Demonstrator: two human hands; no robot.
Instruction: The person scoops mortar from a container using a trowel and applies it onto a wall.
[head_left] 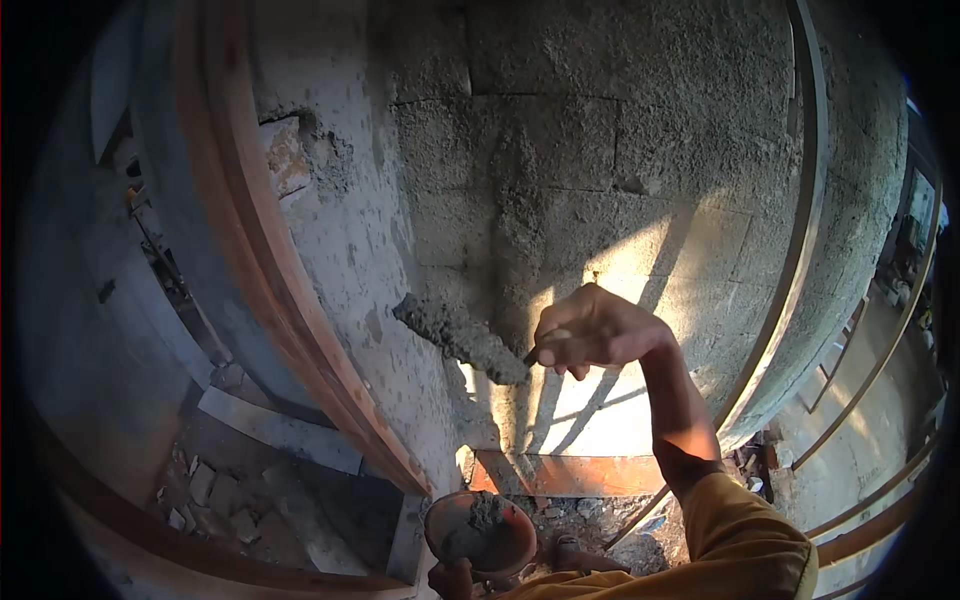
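Note:
My right hand [605, 332] is closed around the handle of a trowel, held out in front of the block wall [560, 150]. Wet grey mortar [465, 342] is heaped along the trowel's blade and hides most of it. The blade points left, toward the corner where the wall meets a pale plastered strip [350, 230]; whether it touches the wall I cannot tell. Low in the view, my left hand [452, 578] grips the rim of a round reddish bowl [515, 540]. A lump of mortar [487, 510] lies inside the bowl.
A reddish wooden frame [270, 260] rises on my left, and a long straight-edged post [805, 200] stands on the right. An orange-red board [570, 476] runs along the wall's foot. Rubble [215, 500] covers the floor at lower left. Thin poles [880, 370] lean at far right.

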